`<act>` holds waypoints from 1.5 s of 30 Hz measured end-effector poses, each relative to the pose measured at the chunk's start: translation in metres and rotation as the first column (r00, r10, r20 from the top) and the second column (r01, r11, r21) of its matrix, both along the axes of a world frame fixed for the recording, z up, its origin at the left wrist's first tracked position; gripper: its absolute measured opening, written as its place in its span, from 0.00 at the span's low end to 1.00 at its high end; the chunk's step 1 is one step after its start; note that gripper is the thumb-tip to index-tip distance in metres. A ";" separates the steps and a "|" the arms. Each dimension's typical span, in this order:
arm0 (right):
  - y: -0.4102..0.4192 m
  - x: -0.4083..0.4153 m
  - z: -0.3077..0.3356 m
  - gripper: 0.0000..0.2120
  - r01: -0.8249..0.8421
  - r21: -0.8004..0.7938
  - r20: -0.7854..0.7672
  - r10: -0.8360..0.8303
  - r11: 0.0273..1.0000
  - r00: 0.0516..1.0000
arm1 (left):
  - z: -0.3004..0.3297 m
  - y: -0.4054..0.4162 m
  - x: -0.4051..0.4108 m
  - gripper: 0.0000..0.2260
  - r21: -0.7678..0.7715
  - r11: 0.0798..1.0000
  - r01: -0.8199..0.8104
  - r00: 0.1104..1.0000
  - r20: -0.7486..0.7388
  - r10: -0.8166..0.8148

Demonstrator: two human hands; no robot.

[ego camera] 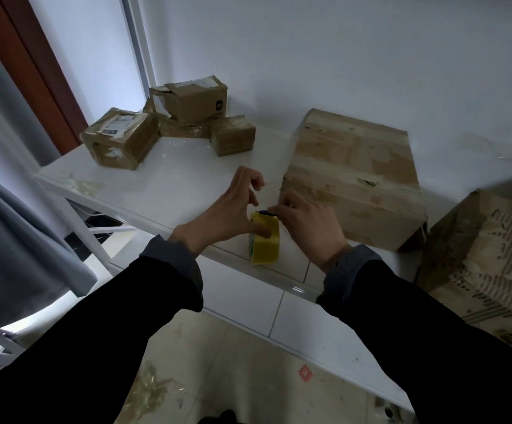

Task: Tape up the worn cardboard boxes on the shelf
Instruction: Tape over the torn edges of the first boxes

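Right now both hands are working a yellow tape roll point(264, 240) that stands on edge at the front lip of the white shelf point(169, 182). The left hand point(230, 206) has its thumb pressed onto the roll's near face, with the other fingers curled loosely above it and holding nothing that can be made out. The right hand point(306, 218) is tucked in at the top of the roll, fingertips pinched together on something small and dark at the roll's upper edge; whether that is the tape's loose end or a tab cannot be told. Both sleeves are dark with grey cuffs. Just behind the right hand sits a large worn cardboard box point(352, 175), flat on the shelf, its surface scuffed and streaked with old tape. Further right, a second big tattered box point(490, 258) leans into view, its outer skin stripped to show the corrugation. Over at the far left corner of the shelf there is a cluster of small cardboard boxes point(175, 127), one stacked on top of the others, all creased and patched with labels and tape. Below the shelf, pale floor tiles point(248, 347) show, spotted and littered with scraps.
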State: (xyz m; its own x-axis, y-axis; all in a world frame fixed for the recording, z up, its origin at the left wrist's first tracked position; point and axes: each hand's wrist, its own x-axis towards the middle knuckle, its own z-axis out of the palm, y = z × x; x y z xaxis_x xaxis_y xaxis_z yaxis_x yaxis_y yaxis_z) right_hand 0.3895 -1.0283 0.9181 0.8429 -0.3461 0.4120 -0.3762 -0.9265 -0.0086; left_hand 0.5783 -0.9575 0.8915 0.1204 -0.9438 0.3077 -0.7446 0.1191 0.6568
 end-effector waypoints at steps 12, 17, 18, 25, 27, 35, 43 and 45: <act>-0.019 -0.033 -0.034 0.07 0.229 0.354 0.027 -0.255 0.907 0.967 | 0.007 0.004 -0.003 0.41 0.014 1.000 0.024 1.000 0.007 -0.024; -0.026 -0.043 -0.060 0.03 0.351 0.369 -0.121 -0.330 0.860 0.936 | 0.008 0.005 -0.003 0.41 0.014 1.000 0.027 1.000 0.014 -0.028; -0.025 -0.040 -0.062 0.03 0.351 0.386 -0.109 -0.335 0.853 0.936 | 0.008 0.005 -0.003 0.41 0.013 1.000 0.027 0.999 0.018 -0.028; 0.017 0.013 -0.018 0.15 -0.148 0.982 0.089 -0.409 -0.115 0.908 | 0.010 0.006 -0.004 0.35 -0.016 0.999 0.027 0.998 0.054 -0.027; 0.022 0.021 -0.014 0.16 -0.190 0.964 0.105 -0.394 -0.184 0.913 | 0.011 0.007 -0.002 0.28 -0.029 0.999 0.045 0.995 0.088 -0.042; 0.017 0.023 -0.013 0.09 -0.209 0.929 0.080 -0.384 -0.307 0.920 | 0.028 0.003 0.004 0.13 -0.074 0.997 -0.019 0.993 0.113 0.028; 0.024 0.021 -0.014 0.07 -0.214 0.941 0.079 -0.448 -0.261 0.890 | 0.051 -0.009 0.002 0.12 -0.108 0.994 -0.032 0.996 0.083 0.041; 0.024 0.021 -0.015 0.07 -0.206 0.948 0.076 -0.456 -0.241 0.887 | 0.068 -0.012 0.009 0.12 -0.142 0.988 -0.064 0.997 0.025 0.068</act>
